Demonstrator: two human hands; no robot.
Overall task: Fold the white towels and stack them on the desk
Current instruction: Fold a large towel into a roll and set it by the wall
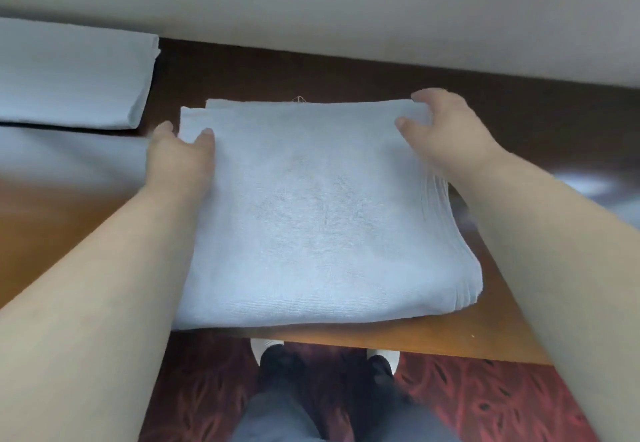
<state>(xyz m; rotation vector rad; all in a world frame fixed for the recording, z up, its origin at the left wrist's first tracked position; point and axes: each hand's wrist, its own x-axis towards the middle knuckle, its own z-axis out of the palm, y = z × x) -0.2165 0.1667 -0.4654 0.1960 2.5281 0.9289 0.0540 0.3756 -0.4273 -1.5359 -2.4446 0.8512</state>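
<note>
Now folded towel [311, 213] between both hands.

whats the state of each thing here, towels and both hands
middle towel: folded, flat on the desk, near edge overhanging
left hand: gripping the towel's far left corner
right hand: gripping the towel's far right corner
far-left towel: folded, lying apart from the middle one

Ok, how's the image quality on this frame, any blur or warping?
Head view: the folded towel under both hands is fairly sharp; the desk at left smears with motion blur, a pale glare patch sits at far right, and the wide lens bows the desk edge and stretches the forearms.
</note>
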